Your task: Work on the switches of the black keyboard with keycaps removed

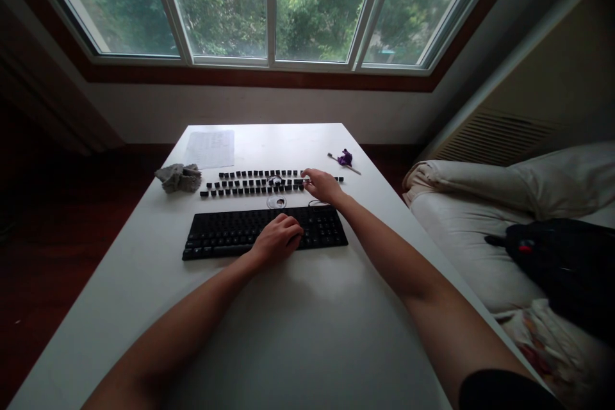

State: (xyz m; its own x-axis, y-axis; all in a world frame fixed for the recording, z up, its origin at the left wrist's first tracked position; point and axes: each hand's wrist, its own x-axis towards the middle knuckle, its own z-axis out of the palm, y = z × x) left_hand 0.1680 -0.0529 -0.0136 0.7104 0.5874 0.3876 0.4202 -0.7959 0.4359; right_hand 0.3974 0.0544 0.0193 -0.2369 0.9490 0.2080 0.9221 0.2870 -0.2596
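Observation:
A black keyboard (225,234) lies across the white table, tilted slightly in my view. My left hand (277,240) rests over its right half, fingers curled downward and close together; what is under the fingertips is hidden. Beyond the keyboard stand rows of loose black keycaps (247,191). My right hand (323,186) reaches into the right part of these rows, thumb and fingers closed around a spot among the keycaps; whether a keycap is between them is too small to tell. A small clear round dish (276,202) sits between the rows and the keyboard.
A crumpled grey cloth (179,178) lies left of the keycaps, with a sheet of paper (210,148) behind it. At the far right are a brush (353,170) and a purple object (344,157). A sofa (461,218) with a black bag (567,262) stands right of the table (336,327).

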